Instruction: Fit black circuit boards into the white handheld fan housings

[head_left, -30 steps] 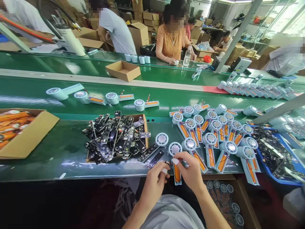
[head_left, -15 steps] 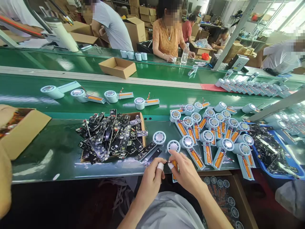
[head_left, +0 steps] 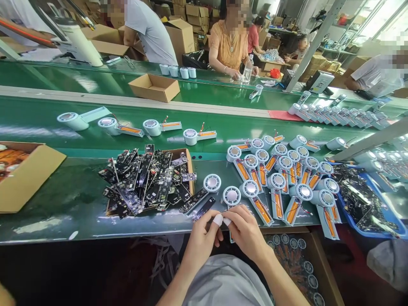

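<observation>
My left hand (head_left: pixel 204 233) and my right hand (head_left: pixel 245 229) meet fingertip to fingertip at the front edge of the bench. Both are closed in a pinch, and whatever lies between the fingers is too small and hidden to name. White covers wrap both thumb tips. Right under my hands lies a light blue handheld fan unit (head_left: pixel 231 195), its handle mostly hidden by my fingers. Another fan unit (head_left: pixel 212 183) lies just to the left, with a circuit board (head_left: pixel 204 209) near my left hand.
A cardboard box heaped with circuit boards (head_left: pixel 153 182) stands left. Several open-handled fans (head_left: pixel 276 182) crowd the right, beside a blue basket (head_left: pixel 390 231) of boards. More fans lie on the green belt (head_left: pixel 134 146). Another cardboard box (head_left: pixel 35 178) stands far left. People work opposite.
My hands have drawn closer together and the right fingers have curled down over the small item that showed dark between them. An arm at the far left has moved away from the box there.
</observation>
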### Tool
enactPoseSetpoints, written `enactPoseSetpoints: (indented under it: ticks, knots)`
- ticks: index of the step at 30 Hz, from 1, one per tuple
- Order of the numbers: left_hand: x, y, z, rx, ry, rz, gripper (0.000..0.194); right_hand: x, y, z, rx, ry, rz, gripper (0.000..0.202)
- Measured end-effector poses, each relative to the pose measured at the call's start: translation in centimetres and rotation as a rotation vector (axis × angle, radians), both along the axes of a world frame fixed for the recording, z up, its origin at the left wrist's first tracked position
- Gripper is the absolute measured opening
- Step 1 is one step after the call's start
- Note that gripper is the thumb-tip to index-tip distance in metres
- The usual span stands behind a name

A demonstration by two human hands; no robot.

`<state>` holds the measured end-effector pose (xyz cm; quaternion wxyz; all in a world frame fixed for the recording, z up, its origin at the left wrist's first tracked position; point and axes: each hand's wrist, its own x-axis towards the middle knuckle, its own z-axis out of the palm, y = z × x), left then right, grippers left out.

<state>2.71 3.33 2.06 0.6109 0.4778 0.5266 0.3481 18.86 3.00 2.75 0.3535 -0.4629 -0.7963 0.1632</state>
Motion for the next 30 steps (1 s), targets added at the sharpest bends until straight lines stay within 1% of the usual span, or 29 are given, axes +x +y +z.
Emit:
enactPoseSetpoints:
  ticks: [2,5,6,8,10,12,15,17,18,20,23,25,27,30]
  knots:
    - [0.1,-0.2,-0.1,0.008,-0.019,0.065,0.03,0.1,-0.1,-0.3,0.003,0.045,-0.046,0.027]
    - [0.2,-0.4,0.0,0.009,-0.016,0.137,0.037,0.1,-0.3,-0.5,-0.021,0.03,-0.089,0.028]
    - [0.2,-0.5,0.1,0.009,-0.001,0.136,0.037,0.0,-0.3,-0.4,-0.038,0.019,-0.098,0.027]
    - [0.2,-0.6,0.1,0.028,0.04,0.109,0.031,-0.1,-0.3,-0.2,-0.073,-0.005,-0.12,0.024]
    - [0.2,-0.9,0.0,0.085,0.097,0.082,0.026,-0.3,-0.3,0.2,-0.095,-0.044,-0.144,0.021]
    - [0.3,-1.3,-0.4,0.222,0.192,0.085,0.026,-0.5,-0.4,0.7,-0.093,-0.116,-0.164,0.021]
    - [0.4,-1.8,-1.2,0.545,0.356,0.112,0.029,-0.9,-0.6,1.4,-0.067,-0.275,-0.19,0.022]
    - [0.3,-1.9,-1.6,0.73,0.417,0.117,0.032,-1.1,-0.6,1.7,-0.048,-0.359,-0.202,0.021]
    - [0.3,-1.9,-1.7,0.787,0.432,0.114,0.033,-1.2,-0.6,1.7,-0.041,-0.387,-0.201,0.02]
    - [0.1,-1.8,-1.8,0.846,0.453,0.094,0.034,-1.3,-0.4,1.7,-0.024,-0.433,-0.19,0.019]
    - [0.1,-1.8,-1.7,0.892,0.478,0.07,0.036,-1.3,-0.3,1.7,0.024,-0.503,-0.181,0.019]
    - [0.3,-1.8,-1.7,0.893,0.477,0.087,0.036,-1.3,-0.2,1.7,0.053,-0.527,-0.187,0.019]
    - [0.5,-1.7,-1.6,0.818,0.438,0.112,0.034,-1.3,-0.1,1.6,0.055,-0.517,-0.188,0.019]
    - [0.5,-1.3,-1.4,0.618,0.332,0.136,0.028,-1.1,0.0,1.3,0.04,-0.439,-0.185,0.017]
